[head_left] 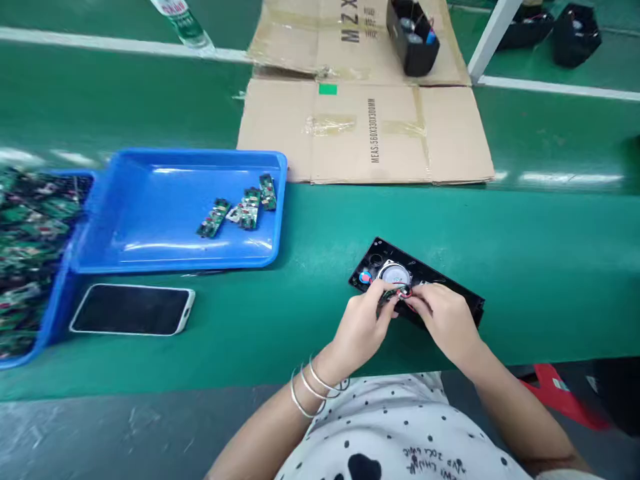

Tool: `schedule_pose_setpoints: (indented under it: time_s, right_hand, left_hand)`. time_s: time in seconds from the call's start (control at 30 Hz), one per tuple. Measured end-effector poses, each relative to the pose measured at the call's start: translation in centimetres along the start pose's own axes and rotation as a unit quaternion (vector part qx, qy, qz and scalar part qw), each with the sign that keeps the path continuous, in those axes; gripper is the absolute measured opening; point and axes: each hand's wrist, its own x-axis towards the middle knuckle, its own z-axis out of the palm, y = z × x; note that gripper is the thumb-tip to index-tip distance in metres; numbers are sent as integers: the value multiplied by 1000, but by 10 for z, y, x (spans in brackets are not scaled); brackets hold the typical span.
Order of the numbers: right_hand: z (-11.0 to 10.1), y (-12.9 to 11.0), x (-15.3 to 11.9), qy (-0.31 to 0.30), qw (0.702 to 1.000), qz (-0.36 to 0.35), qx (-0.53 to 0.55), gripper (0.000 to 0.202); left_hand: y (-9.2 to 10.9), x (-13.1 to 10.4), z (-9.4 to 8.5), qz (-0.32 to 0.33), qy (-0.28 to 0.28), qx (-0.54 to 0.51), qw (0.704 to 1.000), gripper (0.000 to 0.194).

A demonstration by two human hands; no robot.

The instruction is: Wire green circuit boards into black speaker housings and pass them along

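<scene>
A long black plastic panel [440,275] lies slanted on the green bench in front of me. A round speaker [394,274] with a grey back is set in it, and a small blue and red round part [365,277] sits near its left end. Over the panel, my left hand [363,327] pinches a small green circuit board [391,294], partly hidden by the fingers. My right hand [447,323] is closed at the board's right end, its fingertips on thin red and black wires [406,291]. Whether a plug is between those fingertips is too small to tell.
A blue tray [150,200] holds a few circuit boards [247,208]; left of it, another blue bin [47,347] is heaped with boards. A phone [133,310] lies in front. Flattened cardboard [350,133], a black speaker box [413,40] and a bottle [185,23] are farther back.
</scene>
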Motion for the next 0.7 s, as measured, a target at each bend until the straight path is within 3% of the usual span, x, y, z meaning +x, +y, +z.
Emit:
schedule_pose_setpoints:
  time_s: [0.13, 0.27, 0.47, 0.57, 0.7]
  right_hand:
    - [0, 6, 8, 6, 998, -70, 3, 24]
    - [3, 7, 8, 33, 994, -105, -19, 23]
    - [6, 6, 10, 12, 996, -89, -1, 23]
    - [5, 9, 13, -14, 996, -63, 63, 21]
    - [-15, 15, 9, -44, 984, 11, 169, 27]
  left_hand:
    - [-2, 4, -5, 44, -11, 21, 999, 12]
    - [-1, 4, -1, 16, 12, -15, 1000, 12]
    - [0, 3, 1, 10, 13, -14, 1000, 8]
    - [-1, 5, -2, -10, -3, -42, 999, 10]
    - [0, 8, -10, -77, -26, -142, 987, 28]
